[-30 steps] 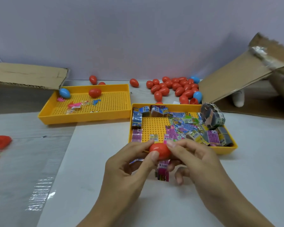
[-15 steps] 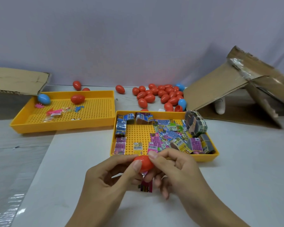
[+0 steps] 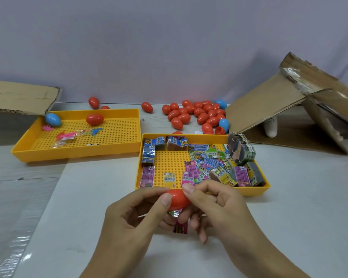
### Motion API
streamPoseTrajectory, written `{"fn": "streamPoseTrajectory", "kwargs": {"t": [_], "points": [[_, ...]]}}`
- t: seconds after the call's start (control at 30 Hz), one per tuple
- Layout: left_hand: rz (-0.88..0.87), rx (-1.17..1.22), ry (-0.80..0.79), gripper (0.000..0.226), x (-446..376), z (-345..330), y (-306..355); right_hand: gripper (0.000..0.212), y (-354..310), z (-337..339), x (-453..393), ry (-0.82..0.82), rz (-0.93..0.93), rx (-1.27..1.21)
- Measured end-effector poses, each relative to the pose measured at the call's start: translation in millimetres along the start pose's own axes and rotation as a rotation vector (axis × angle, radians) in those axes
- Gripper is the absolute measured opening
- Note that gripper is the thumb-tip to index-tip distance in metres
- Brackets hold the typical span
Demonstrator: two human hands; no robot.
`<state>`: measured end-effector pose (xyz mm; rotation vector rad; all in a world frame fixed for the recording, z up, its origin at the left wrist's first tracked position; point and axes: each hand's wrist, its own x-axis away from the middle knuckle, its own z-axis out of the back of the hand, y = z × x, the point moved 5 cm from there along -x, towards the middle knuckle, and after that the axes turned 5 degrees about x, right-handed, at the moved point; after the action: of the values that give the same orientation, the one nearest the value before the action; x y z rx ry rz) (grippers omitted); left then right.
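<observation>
A red plastic egg (image 3: 178, 199) is held above the white table, just in front of the near yellow tray (image 3: 249, 191). My left hand (image 3: 137, 215) pinches its left end with thumb and fingers. My right hand (image 3: 215, 207) grips its right end from above. Below the egg a small pink printed packet (image 3: 180, 229) shows between my fingers; which hand holds it I cannot tell. The near tray holds several small printed packets (image 3: 207, 163).
A second yellow tray (image 3: 78, 151) at the left holds a blue egg (image 3: 53, 119), a red egg (image 3: 94, 119) and small toys. Several red and blue eggs (image 3: 197, 115) lie by the wall. Cardboard flaps stand at the right (image 3: 279, 109) and far left (image 3: 18, 97).
The camera view has swung to the right, shifting the trays leftward in frame. Both hands keep their hold on the red egg, which stays in front of the near tray.
</observation>
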<state>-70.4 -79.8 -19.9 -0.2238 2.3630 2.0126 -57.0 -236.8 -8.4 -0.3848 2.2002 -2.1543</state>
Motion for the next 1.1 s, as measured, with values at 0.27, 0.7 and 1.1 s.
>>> {"fn": "streamPoseTrajectory", "kwargs": {"t": [0.27, 0.7, 1.1], "points": [[-0.01, 0.026, 0.0, 0.024, -0.2, 0.5, 1.9, 0.025, -1.1, 0.4, 0.6, 0.001, 0.013, -0.004], [-0.038, 0.062, -0.062, 0.033, -1.8, 2.4, -2.0, 0.015, -3.6, 2.6, 0.2, 0.007, 0.06, 0.029], [-0.144, 0.014, -0.074, 0.033, -1.8, 4.0, -3.1, 0.02, -5.6, 2.5, 1.4, -0.003, 0.113, 0.123]]}}
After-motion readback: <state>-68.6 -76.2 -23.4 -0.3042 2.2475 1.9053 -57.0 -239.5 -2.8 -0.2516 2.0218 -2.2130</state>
